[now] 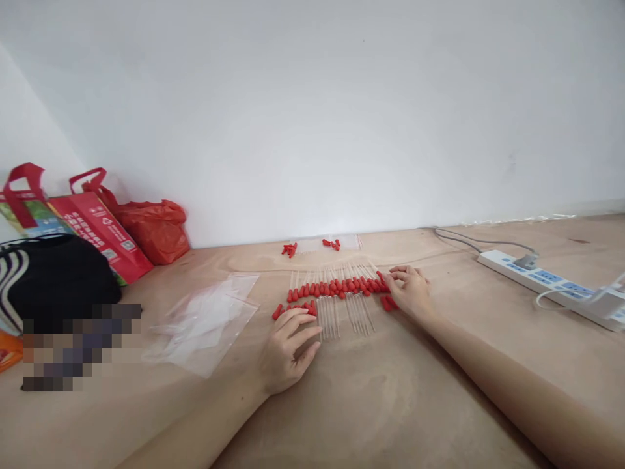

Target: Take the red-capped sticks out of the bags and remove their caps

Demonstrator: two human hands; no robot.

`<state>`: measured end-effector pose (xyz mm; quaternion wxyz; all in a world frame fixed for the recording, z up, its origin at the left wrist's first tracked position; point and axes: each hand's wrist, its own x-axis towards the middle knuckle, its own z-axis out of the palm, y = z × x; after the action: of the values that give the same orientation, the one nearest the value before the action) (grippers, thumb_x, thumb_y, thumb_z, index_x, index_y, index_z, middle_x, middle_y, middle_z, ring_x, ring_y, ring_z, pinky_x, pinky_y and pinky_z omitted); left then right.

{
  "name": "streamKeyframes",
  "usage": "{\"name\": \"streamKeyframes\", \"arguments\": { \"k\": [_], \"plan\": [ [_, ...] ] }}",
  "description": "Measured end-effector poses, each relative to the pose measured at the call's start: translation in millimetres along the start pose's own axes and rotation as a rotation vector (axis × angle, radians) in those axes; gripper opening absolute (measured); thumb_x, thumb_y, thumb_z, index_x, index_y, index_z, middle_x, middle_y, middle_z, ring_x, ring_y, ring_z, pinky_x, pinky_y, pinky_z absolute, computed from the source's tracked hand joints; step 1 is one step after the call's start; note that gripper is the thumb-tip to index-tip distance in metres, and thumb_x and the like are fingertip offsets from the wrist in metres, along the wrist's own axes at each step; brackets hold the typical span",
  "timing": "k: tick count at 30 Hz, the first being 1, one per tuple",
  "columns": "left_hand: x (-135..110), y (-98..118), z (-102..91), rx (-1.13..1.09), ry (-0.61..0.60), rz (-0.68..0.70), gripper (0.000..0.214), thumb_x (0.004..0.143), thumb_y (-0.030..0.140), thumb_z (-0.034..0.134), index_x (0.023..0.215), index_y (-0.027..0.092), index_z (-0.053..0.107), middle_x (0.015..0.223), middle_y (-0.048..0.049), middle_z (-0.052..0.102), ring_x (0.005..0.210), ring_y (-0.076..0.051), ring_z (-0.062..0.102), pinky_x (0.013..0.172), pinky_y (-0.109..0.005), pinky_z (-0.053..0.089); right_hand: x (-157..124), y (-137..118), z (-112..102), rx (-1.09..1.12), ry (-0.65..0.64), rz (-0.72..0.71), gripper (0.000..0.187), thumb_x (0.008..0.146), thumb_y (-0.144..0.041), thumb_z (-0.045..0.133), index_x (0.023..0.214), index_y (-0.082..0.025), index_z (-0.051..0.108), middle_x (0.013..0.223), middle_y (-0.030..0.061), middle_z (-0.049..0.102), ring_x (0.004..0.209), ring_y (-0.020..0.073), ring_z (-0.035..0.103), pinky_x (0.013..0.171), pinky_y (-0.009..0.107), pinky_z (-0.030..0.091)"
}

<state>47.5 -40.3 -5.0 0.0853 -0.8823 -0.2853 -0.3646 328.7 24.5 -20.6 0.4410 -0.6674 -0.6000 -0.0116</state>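
Several clear glass droppers with red rubber bulbs (336, 286) lie in a row on the tan table (390, 391). My left hand (288, 348) rests on the table at the row's left end, fingers curled loosely over a few droppers and red bulbs (293, 309). At the right end of the row, my right hand (410, 290) has its fingertips pinched at the bulbs. A few loose red bulbs (388, 303) lie under that hand.
A clear plastic bag (205, 326) lies left of the droppers. More red bulbs (290, 249) and a small bag (342, 243) sit near the wall. Red shopping bags (112, 234) and a black bag (53, 273) stand at the left; a white power strip (551, 286) at the right.
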Motion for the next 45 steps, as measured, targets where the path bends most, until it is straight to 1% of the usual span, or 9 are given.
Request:
{"name": "streamKeyframes", "arguments": {
  "k": [5, 10, 18, 22, 29, 33, 37, 40, 45],
  "plan": [
    [2.2, 1.7, 1.9, 0.152, 0.02, 0.008, 0.038, 0.079, 0.017, 0.05, 0.117, 0.019, 0.048, 0.116, -0.0099, 0.052, 0.114, -0.024, 0.042, 0.094, -0.043, 0.038, -28.2, -10.2, -16.1, 0.153, -0.087, -0.36, 0.023, 0.08, -0.035, 0.048, 0.074, -0.023, 0.066, 0.089, 0.005, 0.061, 0.088, 0.02, 0.05, 0.08, 0.039, 0.032],
    [6.8, 7.2, 6.4, 0.244, 0.022, 0.076, 0.034, 0.083, 0.022, 0.048, 0.116, 0.019, 0.05, 0.117, -0.0089, 0.054, 0.114, -0.024, 0.043, 0.097, -0.047, 0.031, -57.1, -27.9, -19.0, 0.176, -0.2, -0.622, 0.018, 0.082, -0.029, 0.048, 0.083, -0.025, 0.066, 0.09, 0.0049, 0.06, 0.091, 0.02, 0.049, 0.079, 0.038, 0.033],
    [13.1, 13.4, 21.1, 0.157, 0.052, 0.025, 0.017, 0.084, 0.02, 0.046, 0.075, 0.02, 0.061, 0.07, 0.0033, 0.065, 0.073, -0.014, 0.056, 0.096, -0.046, 0.024, -66.7, -43.5, -16.3, 0.198, -0.217, -0.736, 0.016, 0.082, -0.026, 0.05, 0.088, -0.026, 0.064, 0.091, 0.0027, 0.062, 0.087, 0.0177, 0.048, 0.08, 0.038, 0.03],
    [13.3, 13.7, 21.6, 0.162, 0.061, 0.031, 0.017, 0.083, 0.019, 0.047, 0.074, 0.019, 0.06, 0.068, 0.0029, 0.064, 0.07, -0.013, 0.055, 0.096, -0.045, 0.024, -67.0, -48.9, -14.3, 0.193, -0.178, -0.754, 0.021, 0.077, -0.036, 0.057, 0.094, -0.024, 0.063, 0.081, 0.0019, 0.064, 0.08, 0.0164, 0.049, 0.079, 0.038, 0.029],
    [10.4, 16.3, 18.1, 0.137, 0.028, 0.058, 0.018, 0.084, 0.019, 0.045, 0.072, 0.018, 0.058, 0.063, 0.0028, 0.061, 0.069, -0.013, 0.054, 0.095, -0.044, 0.025, -69.7, -51.8, -14.6, 0.207, -0.155, -0.823, 0.014, 0.08, -0.031, 0.054, 0.075, -0.026, 0.066, 0.057, -0.0024, 0.057, 0.065, 0.0124, 0.045, 0.079, 0.037, 0.026],
    [3.0, 7.1, 6.3, 0.146, 0.028, -0.034, 0.021, 0.085, 0.016, 0.042, 0.07, 0.018, 0.057, 0.066, 0.0016, 0.062, 0.07, -0.013, 0.055, 0.091, -0.043, 0.029, -64.2, -34.8, -22.3, 0.167, -0.146, -0.777, 0.017, 0.081, -0.026, 0.051, 0.074, -0.024, 0.066, 0.059, -0.0012, 0.058, 0.068, 0.0132, 0.048, 0.082, 0.038, 0.027],
    [-5.3, -2.9, -1.4, 0.135, 0.024, -0.091, 0.019, 0.086, 0.019, 0.043, 0.077, 0.018, 0.059, 0.073, -0.001, 0.061, 0.068, -0.012, 0.054, 0.072, -0.029, 0.042, -52.8, -11.4, -26.2, 0.13, -0.134, -0.641, 0.018, 0.082, -0.032, 0.05, 0.082, -0.026, 0.066, 0.076, 0.0018, 0.063, 0.076, 0.0151, 0.053, 0.079, 0.035, 0.031],
    [-7.6, -4.5, 2.9, 0.097, 0.043, -0.096, 0.019, 0.087, 0.019, 0.04, 0.093, 0.018, 0.058, 0.076, -0.0023, 0.055, 0.064, -0.01, 0.053, 0.062, -0.02, 0.044, -41.4, 0.7, -24.1, 0.153, -0.123, -0.466, 0.023, 0.082, -0.039, 0.047, 0.09, -0.026, 0.065, 0.079, 0.0025, 0.064, 0.077, 0.0158, 0.055, 0.073, 0.032, 0.037],
    [-2.5, -2.0, 12.6, 0.118, 0.061, -0.115, 0.035, 0.085, 0.008, 0.033, 0.116, 0.012, 0.047, 0.087, -0.0068, 0.048, 0.069, -0.01, 0.052, 0.067, -0.022, 0.047, -22.3, 16.7, -25.5, 0.171, -0.113, -0.133, 0.032, 0.081, -0.039, 0.042, 0.096, -0.02, 0.062, 0.085, 0.0055, 0.063, 0.074, 0.0163, 0.056, 0.07, 0.031, 0.041]
  ]
}}
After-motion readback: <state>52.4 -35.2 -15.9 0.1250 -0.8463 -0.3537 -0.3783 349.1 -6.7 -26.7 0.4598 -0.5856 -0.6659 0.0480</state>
